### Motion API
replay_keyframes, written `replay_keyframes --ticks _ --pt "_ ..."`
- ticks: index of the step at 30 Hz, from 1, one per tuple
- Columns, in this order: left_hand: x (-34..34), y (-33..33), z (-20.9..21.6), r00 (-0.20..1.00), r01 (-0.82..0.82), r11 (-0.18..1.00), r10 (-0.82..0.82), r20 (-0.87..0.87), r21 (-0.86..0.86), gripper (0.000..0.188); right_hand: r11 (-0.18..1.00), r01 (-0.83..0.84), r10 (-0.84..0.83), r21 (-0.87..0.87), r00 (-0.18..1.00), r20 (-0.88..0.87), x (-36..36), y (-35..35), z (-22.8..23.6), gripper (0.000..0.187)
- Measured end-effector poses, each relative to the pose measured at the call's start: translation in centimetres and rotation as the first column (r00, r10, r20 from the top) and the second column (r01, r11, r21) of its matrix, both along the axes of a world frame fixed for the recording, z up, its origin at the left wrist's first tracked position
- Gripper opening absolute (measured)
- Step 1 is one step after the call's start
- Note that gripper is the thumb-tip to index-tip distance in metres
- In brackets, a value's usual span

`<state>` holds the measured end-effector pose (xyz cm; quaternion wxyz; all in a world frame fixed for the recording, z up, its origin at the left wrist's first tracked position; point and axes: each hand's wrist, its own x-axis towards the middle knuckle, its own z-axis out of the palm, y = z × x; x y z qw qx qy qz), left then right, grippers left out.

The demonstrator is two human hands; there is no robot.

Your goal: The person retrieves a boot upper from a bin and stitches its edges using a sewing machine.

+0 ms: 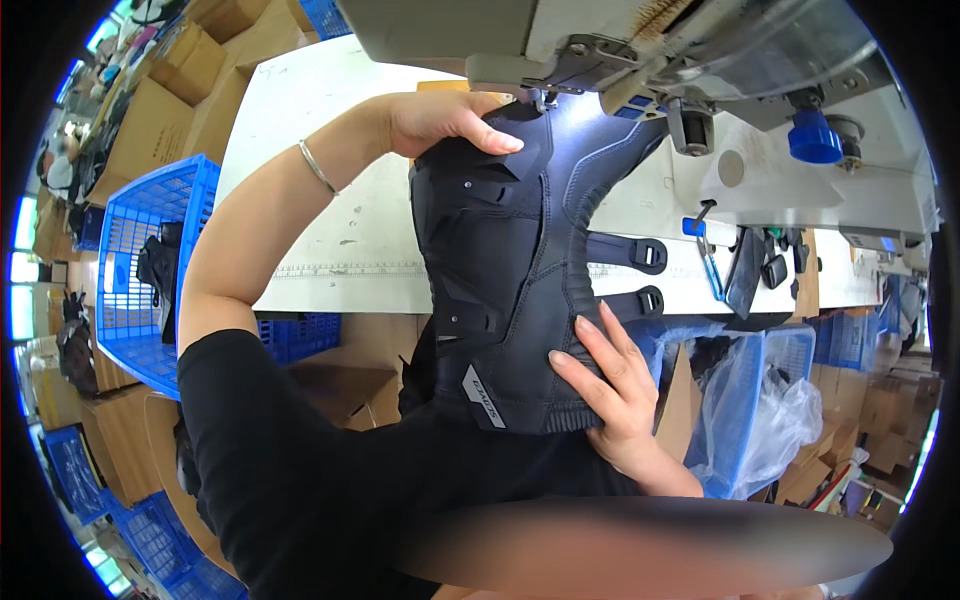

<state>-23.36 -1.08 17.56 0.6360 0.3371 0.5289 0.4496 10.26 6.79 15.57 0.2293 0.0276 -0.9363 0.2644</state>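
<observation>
A black motorcycle boot upper point(500, 270) lies across the front of the white sewing table, its near end at my torso. It has stitched panels, ribbed edges and a grey label patch. The far end is under the lit needle area of the sewing machine point(545, 98). My left hand point(455, 125) grips the far left edge, thumb on top and its other fingers mostly hidden. My right hand point(610, 385) holds the near right edge, some fingers laid apart on the leather; its thumb is not clearly visible. Two black buckle straps point(628, 252) stick out to the right.
The machine head overhangs the far side. Blue-handled snips point(711, 268) and small black parts point(775, 268) lie right on the table point(330, 240). A blue crate point(150, 270) stands left; another, lined with clear plastic point(770, 410), stands right. Cardboard boxes point(150, 140) are piled far left.
</observation>
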Motion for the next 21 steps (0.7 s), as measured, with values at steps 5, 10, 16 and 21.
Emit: replay_keyframes --ticks 5,10,16,21 --pt "0.2 0.0 0.4 0.997 -0.014 0.997 0.02 -0.072 0.072 0.054 0.994 0.106 -0.105 0.039 0.994 -0.02 0.0 0.0 1.0 0.045" --pt "0.5 -0.1 0.0 0.997 -0.067 0.994 0.071 -0.036 0.09 0.049 0.993 0.118 -0.118 0.019 0.993 0.01 -0.1 0.2 0.9 0.045" --pt "-0.1 0.0 0.8 0.992 -0.064 0.998 0.066 -0.107 0.015 0.069 0.995 0.089 -0.09 -0.033 0.995 -0.048 -0.9 -0.6 1.2 0.042" --pt "-0.7 0.2 0.6 0.985 -0.022 0.997 0.034 -0.171 0.072 0.075 0.998 0.059 -0.06 -0.012 0.998 -0.034 -1.4 -1.1 1.3 0.04"
